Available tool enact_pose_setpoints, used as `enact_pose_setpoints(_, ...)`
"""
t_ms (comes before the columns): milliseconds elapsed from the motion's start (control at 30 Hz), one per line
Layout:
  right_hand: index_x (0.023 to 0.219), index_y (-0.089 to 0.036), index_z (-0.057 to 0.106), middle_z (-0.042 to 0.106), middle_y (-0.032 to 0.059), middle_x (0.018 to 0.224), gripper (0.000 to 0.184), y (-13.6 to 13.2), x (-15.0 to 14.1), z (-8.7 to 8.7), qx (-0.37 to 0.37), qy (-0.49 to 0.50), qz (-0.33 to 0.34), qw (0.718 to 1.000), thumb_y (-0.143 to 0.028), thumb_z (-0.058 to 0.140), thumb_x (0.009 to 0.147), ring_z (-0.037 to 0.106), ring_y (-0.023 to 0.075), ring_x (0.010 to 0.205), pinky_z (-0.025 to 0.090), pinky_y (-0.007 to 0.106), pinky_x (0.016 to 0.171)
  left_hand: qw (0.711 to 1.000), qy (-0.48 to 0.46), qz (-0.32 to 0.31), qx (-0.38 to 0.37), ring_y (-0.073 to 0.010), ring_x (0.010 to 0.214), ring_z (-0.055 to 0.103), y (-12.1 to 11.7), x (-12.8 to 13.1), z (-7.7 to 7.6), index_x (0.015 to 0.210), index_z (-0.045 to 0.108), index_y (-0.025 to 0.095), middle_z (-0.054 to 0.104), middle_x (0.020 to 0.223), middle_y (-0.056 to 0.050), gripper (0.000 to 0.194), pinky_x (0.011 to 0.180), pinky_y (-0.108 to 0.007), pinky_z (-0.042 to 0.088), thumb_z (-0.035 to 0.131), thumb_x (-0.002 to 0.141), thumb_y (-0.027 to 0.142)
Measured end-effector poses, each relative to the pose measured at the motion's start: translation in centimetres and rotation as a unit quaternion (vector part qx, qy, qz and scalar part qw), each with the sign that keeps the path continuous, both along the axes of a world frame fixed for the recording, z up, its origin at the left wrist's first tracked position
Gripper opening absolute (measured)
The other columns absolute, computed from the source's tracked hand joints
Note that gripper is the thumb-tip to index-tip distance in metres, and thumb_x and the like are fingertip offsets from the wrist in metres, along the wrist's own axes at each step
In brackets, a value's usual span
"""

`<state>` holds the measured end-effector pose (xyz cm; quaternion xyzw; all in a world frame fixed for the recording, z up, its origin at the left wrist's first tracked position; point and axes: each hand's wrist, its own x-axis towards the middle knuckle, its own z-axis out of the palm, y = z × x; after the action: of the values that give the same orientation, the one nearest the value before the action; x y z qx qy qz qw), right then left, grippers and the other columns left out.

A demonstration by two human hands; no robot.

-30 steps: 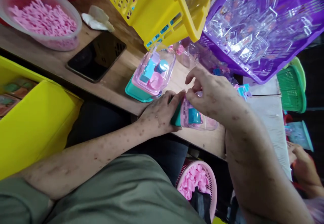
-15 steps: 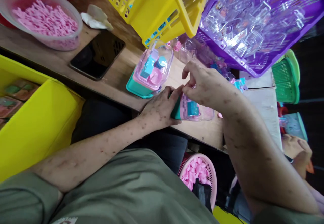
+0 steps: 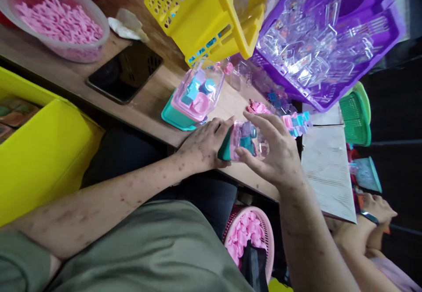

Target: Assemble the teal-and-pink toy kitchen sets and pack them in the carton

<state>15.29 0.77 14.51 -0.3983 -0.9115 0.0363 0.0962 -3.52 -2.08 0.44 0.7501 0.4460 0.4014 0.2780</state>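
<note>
A small toy box [image 3: 242, 144] with a teal base, a pink rim and a clear plastic cover lies tilted on its side near the table's front edge. Blue and lilac pieces show through the cover. My left hand [image 3: 206, 144] wraps round its teal base. Curved about the clear cover is my right hand [image 3: 275, 144], thumb on the near side and fingers on the far side. A second toy box [image 3: 191, 103] of the same kind stands to the left, with blue, lilac and pink pieces under its cover.
Behind stand a yellow basket [image 3: 204, 23] and a purple basket [image 3: 349, 72] of clear plastic parts. A phone [image 3: 127, 72] and a tub of pink pieces [image 3: 59, 23] are at left. Below sits a pink basket [image 3: 268, 235]. Another person's hand [image 3: 379, 208] is at right.
My right hand has moved from a pinch over the toy box's far edge to a wider grasp round its clear cover. My left hand keeps its hold. The camera view has shifted slightly.
</note>
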Motion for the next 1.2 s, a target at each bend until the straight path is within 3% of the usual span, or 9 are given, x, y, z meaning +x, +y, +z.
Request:
enact_pose_setpoints(233, 0.162, -0.022, 0.065, 0.072, 0.0183, 0.140, 0.064, 0.8, -1.8, 1.8, -0.022, -0.065, 0.023, 0.997, -0.058, 0.063, 0.110, 0.070, 0.0400, 0.133, 0.058, 0.062, 0.116, 1.000, 0.007, 0.005, -0.003, -0.0397, 0.145, 0.061, -0.1, 0.0, 0.1, 0.168, 0.018, 0.029, 0.053, 0.156, -0.016, 0.118, 0.119, -0.056, 0.053, 0.096, 0.081, 0.042)
enact_pose_setpoints(400, 0.161, -0.019, 0.067, 0.073, 0.0184, 0.140, 0.054, 0.8, -3.1, 2.2, -0.012, -0.101, 0.019, 0.995, -0.036, 0.038, 0.119, 0.070, 0.0359, 0.133, 0.054, 0.061, 0.122, 1.000, 0.011, 0.001, -0.009, -0.0393, 0.142, 0.062, 0.0, 0.0, 0.4, 0.168, 0.018, 0.029, 0.056, 0.151, -0.016, 0.117, 0.118, -0.057, 0.054, 0.096, 0.082, 0.043)
enact_pose_setpoints(667, 0.180, -0.029, 0.038, 0.071, 0.0136, 0.154, 0.070, 1.1, -4.2, 2.0, 0.009, -0.132, -0.012, 0.991, -0.025, 0.043, 0.110, 0.067, 0.0385, 0.134, 0.052, 0.067, 0.122, 1.000, 0.008, -0.011, -0.006, -0.0393, 0.147, 0.058, 0.1, -0.1, 0.1, 0.172, 0.011, 0.027, 0.053, 0.156, -0.018, 0.121, 0.123, -0.057, 0.050, 0.093, 0.084, 0.042)
enact_pose_setpoints(800, 0.181, -0.029, 0.035, 0.073, 0.0128, 0.146, 0.075, 1.0, -4.0, 2.1, 0.004, -0.152, -0.005, 0.988, -0.024, 0.046, 0.107, 0.067, 0.0402, 0.132, 0.052, 0.070, 0.119, 1.000, 0.007, -0.015, -0.011, -0.0382, 0.149, 0.057, 0.0, -0.1, 0.2, 0.171, 0.014, 0.028, 0.052, 0.157, -0.017, 0.118, 0.124, -0.055, 0.050, 0.092, 0.085, 0.041)
enact_pose_setpoints(1000, 0.180, -0.024, 0.039, 0.070, 0.0153, 0.152, 0.071, 1.5, -3.8, 2.8, -0.032, -0.169, 0.027, 0.985, -0.028, 0.043, 0.109, 0.067, 0.0407, 0.132, 0.048, 0.069, 0.124, 0.999, -0.001, -0.017, -0.028, -0.0367, 0.150, 0.056, 0.1, -0.1, 0.3, 0.171, 0.013, 0.032, 0.051, 0.158, -0.014, 0.119, 0.125, -0.054, 0.050, 0.093, 0.083, 0.040)
enact_pose_setpoints(1200, 0.179, -0.026, 0.040, 0.070, 0.0146, 0.149, 0.069, 1.2, -3.6, 2.4, -0.006, -0.156, 0.007, 0.988, -0.028, 0.042, 0.109, 0.065, 0.0407, 0.136, 0.048, 0.068, 0.123, 1.000, 0.007, -0.010, -0.020, -0.0374, 0.150, 0.056, 0.0, -0.1, 0.4, 0.170, 0.015, 0.029, 0.052, 0.157, -0.016, 0.118, 0.126, -0.054, 0.049, 0.094, 0.083, 0.038)
